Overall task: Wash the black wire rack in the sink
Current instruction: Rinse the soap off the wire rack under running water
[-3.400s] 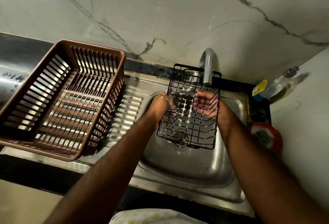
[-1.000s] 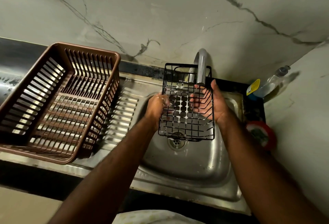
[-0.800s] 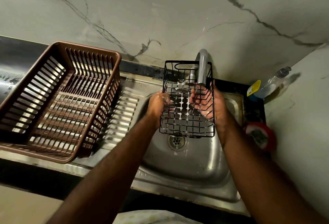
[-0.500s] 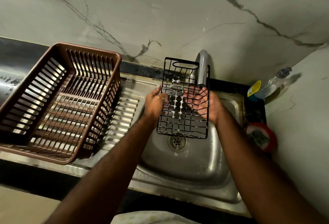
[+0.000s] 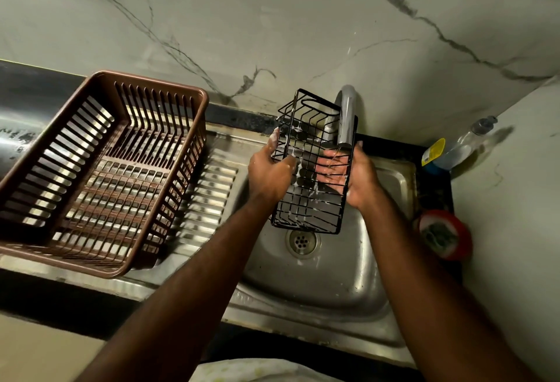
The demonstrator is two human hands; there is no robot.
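The black wire rack [image 5: 306, 208] is held tilted above the steel sink [image 5: 327, 278], its top end raised beside the tap [image 5: 347, 117]. Soap foam clings to some of its wires. My left hand [image 5: 269, 169] grips the rack's left side, thumb over the wires. My right hand [image 5: 354, 175] holds the right side, its fingers showing through the mesh from behind. A thin stream of water falls from the tap onto my right hand's fingers. The drain [image 5: 302, 240] lies just below the rack's lower end.
A brown plastic basket [image 5: 100, 169] stands on the ribbed draining board [image 5: 212, 187] to the left. At the right, a clear bottle with a yellow label [image 5: 451, 151] lies against the wall, and a red round container [image 5: 445, 236] sits beside the sink.
The rack has been turned and tilted so that its top end leans left of the tap. My right hand has slid further behind the mesh under the water. The left hand's grip has shifted up.
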